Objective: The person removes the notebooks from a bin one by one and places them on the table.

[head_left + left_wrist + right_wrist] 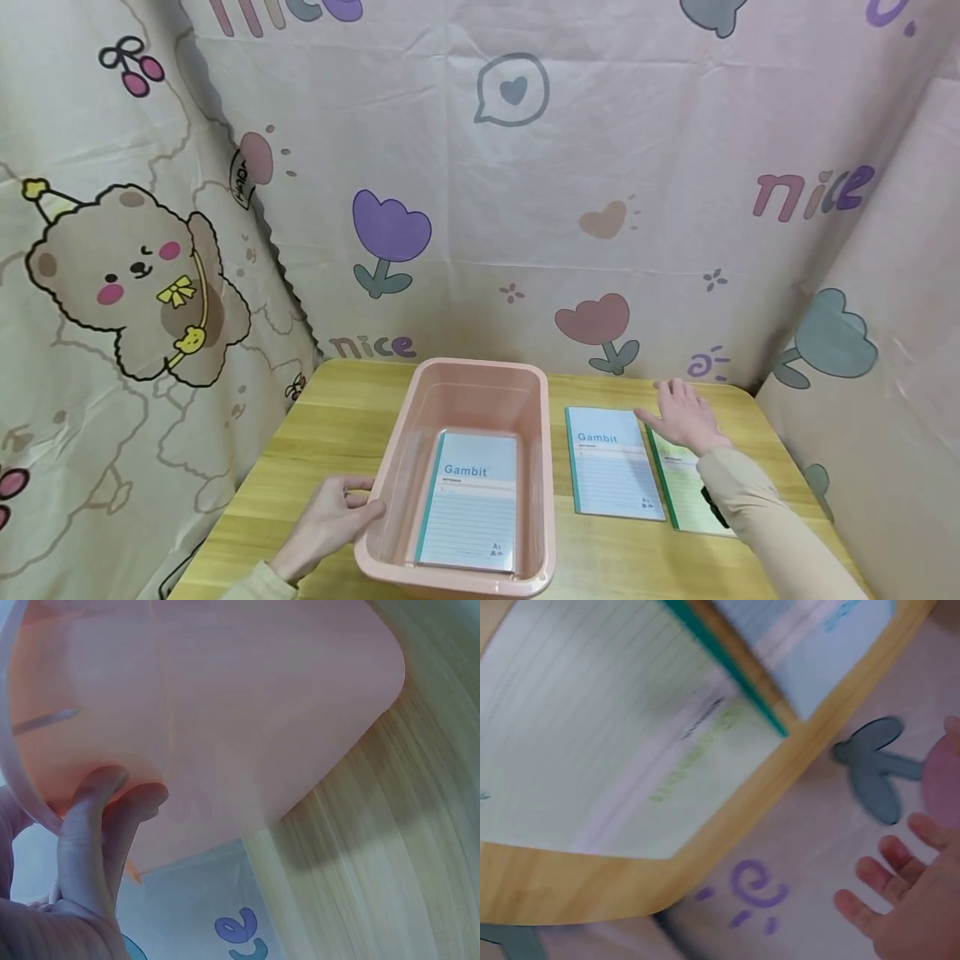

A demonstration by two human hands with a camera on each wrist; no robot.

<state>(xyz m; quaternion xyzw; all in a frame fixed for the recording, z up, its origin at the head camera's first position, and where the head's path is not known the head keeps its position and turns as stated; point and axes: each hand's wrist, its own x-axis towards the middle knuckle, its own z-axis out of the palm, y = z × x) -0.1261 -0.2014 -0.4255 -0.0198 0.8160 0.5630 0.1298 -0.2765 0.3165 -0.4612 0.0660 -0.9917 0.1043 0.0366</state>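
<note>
My left hand (333, 517) grips the left rim of a pink plastic basin (550, 492), thumb over the edge. In the left wrist view its fingers (86, 847) press against the basin's outer wall (247, 735). Inside the basin a blue "Gambit" notebook (472, 508) lies flat. A second blue notebook (615, 471) lies on the table right of the basin. Beside it is a green notebook (686, 492), partly hidden under my right arm. Above that green notebook's far end hovers my right hand (684, 417), fingers spread and holding nothing; the right wrist view shows the hand (922, 907) apart from the notebook.
A wooden table (337, 425) carries everything. Behind it hangs a pale cloth (480, 208) printed with flowers and words, and the same kind of cloth (907, 275) closes off the right side. The basin's walls stand well above the notebooks.
</note>
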